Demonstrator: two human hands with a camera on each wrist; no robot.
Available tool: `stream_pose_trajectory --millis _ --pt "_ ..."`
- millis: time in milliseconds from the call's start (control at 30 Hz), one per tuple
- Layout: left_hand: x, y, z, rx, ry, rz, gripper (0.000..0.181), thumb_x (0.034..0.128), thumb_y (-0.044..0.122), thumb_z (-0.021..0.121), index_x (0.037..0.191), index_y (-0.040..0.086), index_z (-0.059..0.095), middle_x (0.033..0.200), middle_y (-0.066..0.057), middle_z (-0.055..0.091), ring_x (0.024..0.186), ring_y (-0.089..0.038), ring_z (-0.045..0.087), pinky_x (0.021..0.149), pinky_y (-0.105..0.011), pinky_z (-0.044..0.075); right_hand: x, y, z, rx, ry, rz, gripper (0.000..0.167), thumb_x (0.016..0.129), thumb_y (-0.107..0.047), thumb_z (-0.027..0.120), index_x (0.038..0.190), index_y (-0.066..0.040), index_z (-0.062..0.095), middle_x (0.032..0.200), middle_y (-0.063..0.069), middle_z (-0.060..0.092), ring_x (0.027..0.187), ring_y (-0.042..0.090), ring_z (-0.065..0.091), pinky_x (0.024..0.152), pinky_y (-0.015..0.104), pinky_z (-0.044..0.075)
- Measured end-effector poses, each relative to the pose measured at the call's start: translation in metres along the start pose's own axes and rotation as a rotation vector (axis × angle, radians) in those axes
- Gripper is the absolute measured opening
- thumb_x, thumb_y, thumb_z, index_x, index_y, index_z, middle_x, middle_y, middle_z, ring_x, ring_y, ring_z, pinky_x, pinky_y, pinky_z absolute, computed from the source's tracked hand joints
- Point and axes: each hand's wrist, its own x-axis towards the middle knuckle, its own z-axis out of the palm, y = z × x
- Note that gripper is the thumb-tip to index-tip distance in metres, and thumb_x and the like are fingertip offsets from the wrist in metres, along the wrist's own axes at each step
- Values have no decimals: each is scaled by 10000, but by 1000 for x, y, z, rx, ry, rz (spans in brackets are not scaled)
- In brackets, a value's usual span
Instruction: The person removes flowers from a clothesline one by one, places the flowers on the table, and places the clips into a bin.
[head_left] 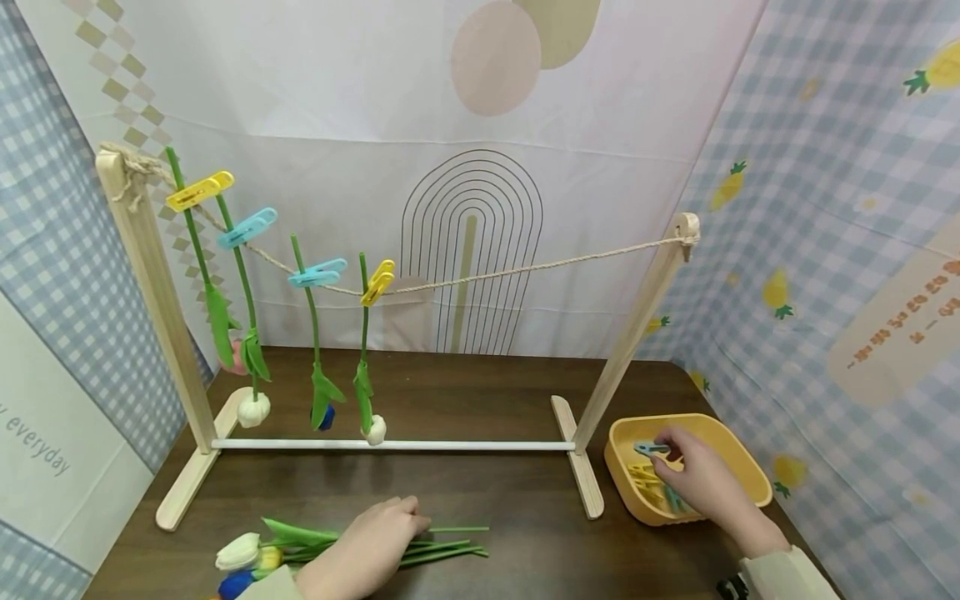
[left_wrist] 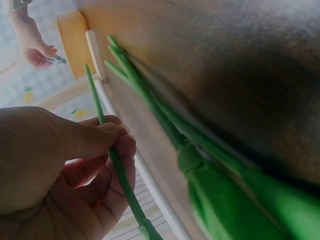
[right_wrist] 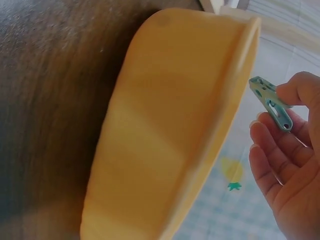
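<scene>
In the head view the left hand [head_left: 369,543] is over the bunch of artificial tulips at the front. The left wrist view shows that hand [left_wrist: 75,165] pinching one green stem [left_wrist: 120,172] between thumb and fingers, apart from the other stems [left_wrist: 145,92] on the table. Above the yellow basket [head_left: 738,450], the right hand [head_left: 701,475] pinches a blue-green clothespin [head_left: 651,448]; in the right wrist view the clothespin [right_wrist: 272,102] lies between thumb and index finger, other fingers loosely bent.
A rope [head_left: 525,269] spans two wooden posts [head_left: 633,333]. Several tulips hang on its left part from yellow and blue clothespins [head_left: 318,273]. A white bar [head_left: 450,446] joins the stand's feet. More clothespins [head_left: 647,483] lie in the basket.
</scene>
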Motion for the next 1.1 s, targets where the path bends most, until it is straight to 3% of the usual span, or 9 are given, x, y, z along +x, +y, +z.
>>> stream_pose_trajectory --millis 267,700,1100 --pt "-2 -4 10 -79 -47 -26 238 796 -63 694 933 126 743 778 79 510 713 -66 511 606 -266 459 0 10 3 -1 -35 51 207 873 -139 705 1039 -64 609 970 71 634 848 221 609 703 423 524" --pt "-4 -6 15 -107 -76 -45 246 786 -84 703 906 128 735 779 92 512 740 -69 527 609 -278 473 -1 17 7 -14 -108 126 252 888 -197 698 1075 -56 604 1009 77 640 887 250 604 717 443 518" --pt "-4 -7 15 -109 -94 -58 242 795 -81 695 920 122 735 798 84 530 764 -81 542 639 -289 489 1 22 10 -20 -90 139 281 897 -211 683 1110 -48 600 1060 111 642 939 291 611 750 478 520"
